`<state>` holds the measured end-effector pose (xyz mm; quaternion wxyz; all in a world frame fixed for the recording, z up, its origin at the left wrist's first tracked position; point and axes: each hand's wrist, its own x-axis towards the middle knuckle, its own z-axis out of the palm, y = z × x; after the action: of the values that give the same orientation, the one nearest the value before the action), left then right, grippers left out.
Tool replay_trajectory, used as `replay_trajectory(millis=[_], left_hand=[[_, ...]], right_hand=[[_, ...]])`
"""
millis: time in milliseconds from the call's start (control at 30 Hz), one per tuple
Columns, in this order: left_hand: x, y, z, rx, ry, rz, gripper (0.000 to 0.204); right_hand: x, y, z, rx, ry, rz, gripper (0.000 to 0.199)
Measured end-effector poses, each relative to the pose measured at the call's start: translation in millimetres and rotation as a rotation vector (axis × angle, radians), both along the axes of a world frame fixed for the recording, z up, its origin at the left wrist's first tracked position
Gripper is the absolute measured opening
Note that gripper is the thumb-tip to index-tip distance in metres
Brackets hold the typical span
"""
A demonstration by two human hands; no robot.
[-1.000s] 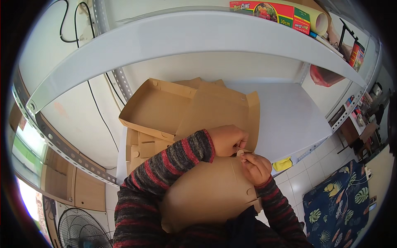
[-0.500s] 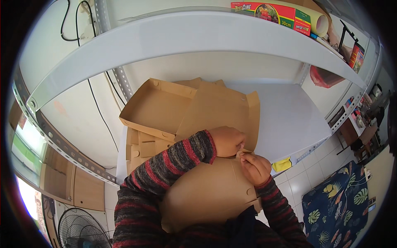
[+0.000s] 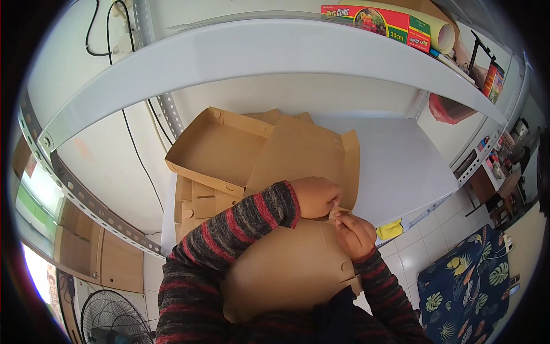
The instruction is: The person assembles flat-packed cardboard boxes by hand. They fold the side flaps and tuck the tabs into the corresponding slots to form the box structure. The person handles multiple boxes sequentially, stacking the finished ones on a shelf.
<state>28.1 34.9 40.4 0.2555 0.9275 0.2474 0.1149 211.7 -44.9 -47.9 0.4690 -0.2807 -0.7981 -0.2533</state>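
Just right of the frame's centre, my right hand point(image 3: 356, 236) pinched the small tab point(image 3: 334, 214) of the brown cardboard point(image 3: 281, 264), which spread below and leftward, while my left hand point(image 3: 315, 194) curled close above, its grip unclear.

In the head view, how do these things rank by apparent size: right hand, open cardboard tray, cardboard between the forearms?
1. Cardboard between the forearms
2. Open cardboard tray
3. Right hand

Nearness differs, so real sizes are unsure.
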Motion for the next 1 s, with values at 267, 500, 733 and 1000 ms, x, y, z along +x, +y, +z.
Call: replay_trajectory(millis=[267,500,733,1000], left_hand=[[-3,2,0,-0.013,-0.019,-0.076,0.007],[-12,-3,7,-0.058,-0.037,-0.164,0.022],[-5,-10,9,0.11,0.015,-0.016,0.021],[1,-23,8,0.404,0.06,0.127,0.021]], right_hand=[[-1,-2,1,0.02,0.031,-0.047,0.021],[-3,5,11,-0.132,0.218,-0.095,0.024],[-4,-1,35,-0.441,0.166,-0.007,0.015],[-13,-5,42,-0.477,0.179,-0.042,0.013]])
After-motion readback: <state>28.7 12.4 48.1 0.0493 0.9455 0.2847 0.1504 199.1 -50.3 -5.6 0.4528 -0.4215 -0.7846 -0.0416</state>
